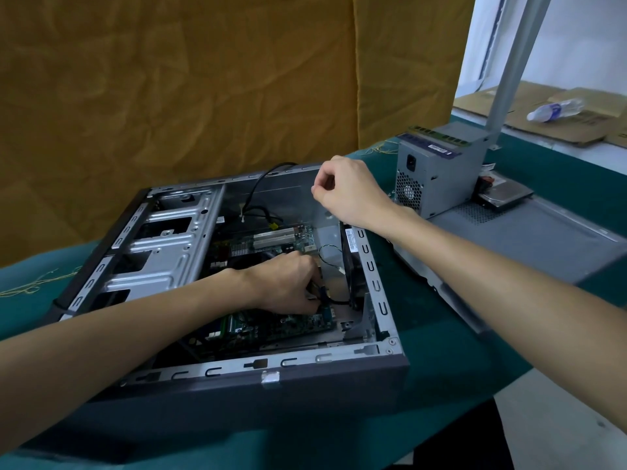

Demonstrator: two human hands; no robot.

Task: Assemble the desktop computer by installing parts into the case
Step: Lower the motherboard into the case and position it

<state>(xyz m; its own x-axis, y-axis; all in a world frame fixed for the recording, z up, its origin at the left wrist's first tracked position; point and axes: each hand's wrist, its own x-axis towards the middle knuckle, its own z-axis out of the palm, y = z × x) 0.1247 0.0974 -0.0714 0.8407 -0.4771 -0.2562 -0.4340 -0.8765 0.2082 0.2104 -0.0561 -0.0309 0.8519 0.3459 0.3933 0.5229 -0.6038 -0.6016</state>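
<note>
The open grey computer case [305, 373] lies on its side on the green cloth. Its green motherboard [281, 325] sits on the floor of the case, and a black fan [353, 262] stands against the right wall. My left hand [288, 283] reaches into the case and pinches a thin black fan cable [339, 301] beside the fan, just above the board. My right hand [346, 191] hovers over the case's far right corner with its fingers curled; nothing shows inside them.
A grey power supply [437, 171] stands right of the case with a green memory stick [437, 132] on top. Beside it lie a hard drive [505, 195] and the case side panel [543, 239]. A metal post [509, 69] rises behind. The drive cage [163, 256] fills the case's left side.
</note>
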